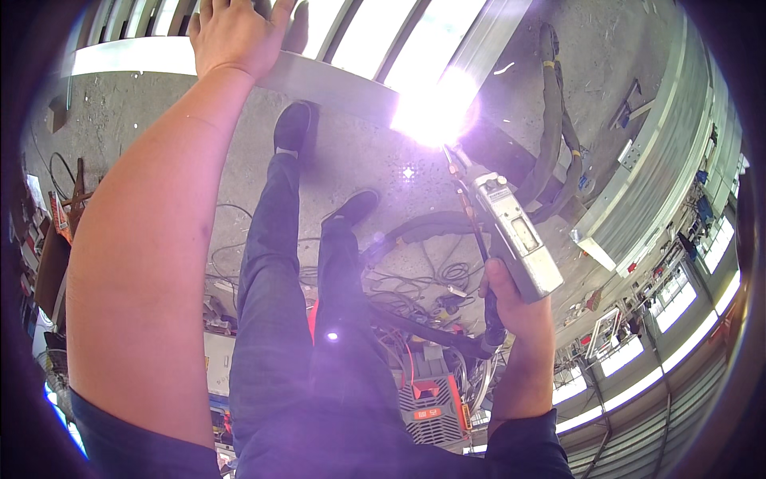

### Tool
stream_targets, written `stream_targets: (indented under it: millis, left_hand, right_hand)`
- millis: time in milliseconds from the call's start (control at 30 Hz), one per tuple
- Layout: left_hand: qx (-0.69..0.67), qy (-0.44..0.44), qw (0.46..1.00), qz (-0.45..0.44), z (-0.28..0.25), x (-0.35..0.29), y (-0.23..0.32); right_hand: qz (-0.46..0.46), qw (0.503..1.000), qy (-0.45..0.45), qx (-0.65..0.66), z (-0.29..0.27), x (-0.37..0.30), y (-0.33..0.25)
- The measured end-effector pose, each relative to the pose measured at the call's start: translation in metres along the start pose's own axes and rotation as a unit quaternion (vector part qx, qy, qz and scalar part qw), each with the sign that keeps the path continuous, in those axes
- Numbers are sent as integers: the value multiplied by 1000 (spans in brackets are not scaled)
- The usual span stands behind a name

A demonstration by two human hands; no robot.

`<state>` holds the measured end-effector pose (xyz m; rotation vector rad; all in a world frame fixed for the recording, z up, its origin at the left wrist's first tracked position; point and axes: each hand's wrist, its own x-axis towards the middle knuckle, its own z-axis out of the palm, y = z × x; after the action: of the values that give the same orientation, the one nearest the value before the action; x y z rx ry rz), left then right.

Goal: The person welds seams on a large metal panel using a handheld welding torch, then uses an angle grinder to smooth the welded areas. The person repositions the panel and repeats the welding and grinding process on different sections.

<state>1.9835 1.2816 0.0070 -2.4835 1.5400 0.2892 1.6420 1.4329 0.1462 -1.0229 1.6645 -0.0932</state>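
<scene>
My right hand (pixel 519 307) is wrapped round the grip of a handheld welding gun (pixel 520 227), a grey and white body with a thin nozzle and a copper-coloured tube alongside. At its tip, a glaring white-violet light (pixel 439 112) burns at the corner of a slatted metal frame (pixel 335 80) and hides the joint. My left hand (pixel 239 40) lies on the near rail of that frame, fingers spread, the fingertips cut off by the top edge of the view. It holds nothing that I can see.
Thick sheathed hoses (pixel 550 104) run over the concrete floor on the right, beside long stacked metal profiles (pixel 654 172). Loose cables (pixel 423 275) lie near my feet. A red and grey machine (pixel 431 403) stands close by my legs.
</scene>
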Motion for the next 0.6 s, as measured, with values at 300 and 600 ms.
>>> stream_targets:
  millis: [300, 600]
  left_hand:
    - [22, -8, 1000, 8, -3, -2, 3]
    - [62, -24, 998, 23, -13, -9, 10]
  right_hand:
    - [5, 1000, -12, 2, -4, -4, 5]
    - [36, 999, -15, -11, -7, -9, 6]
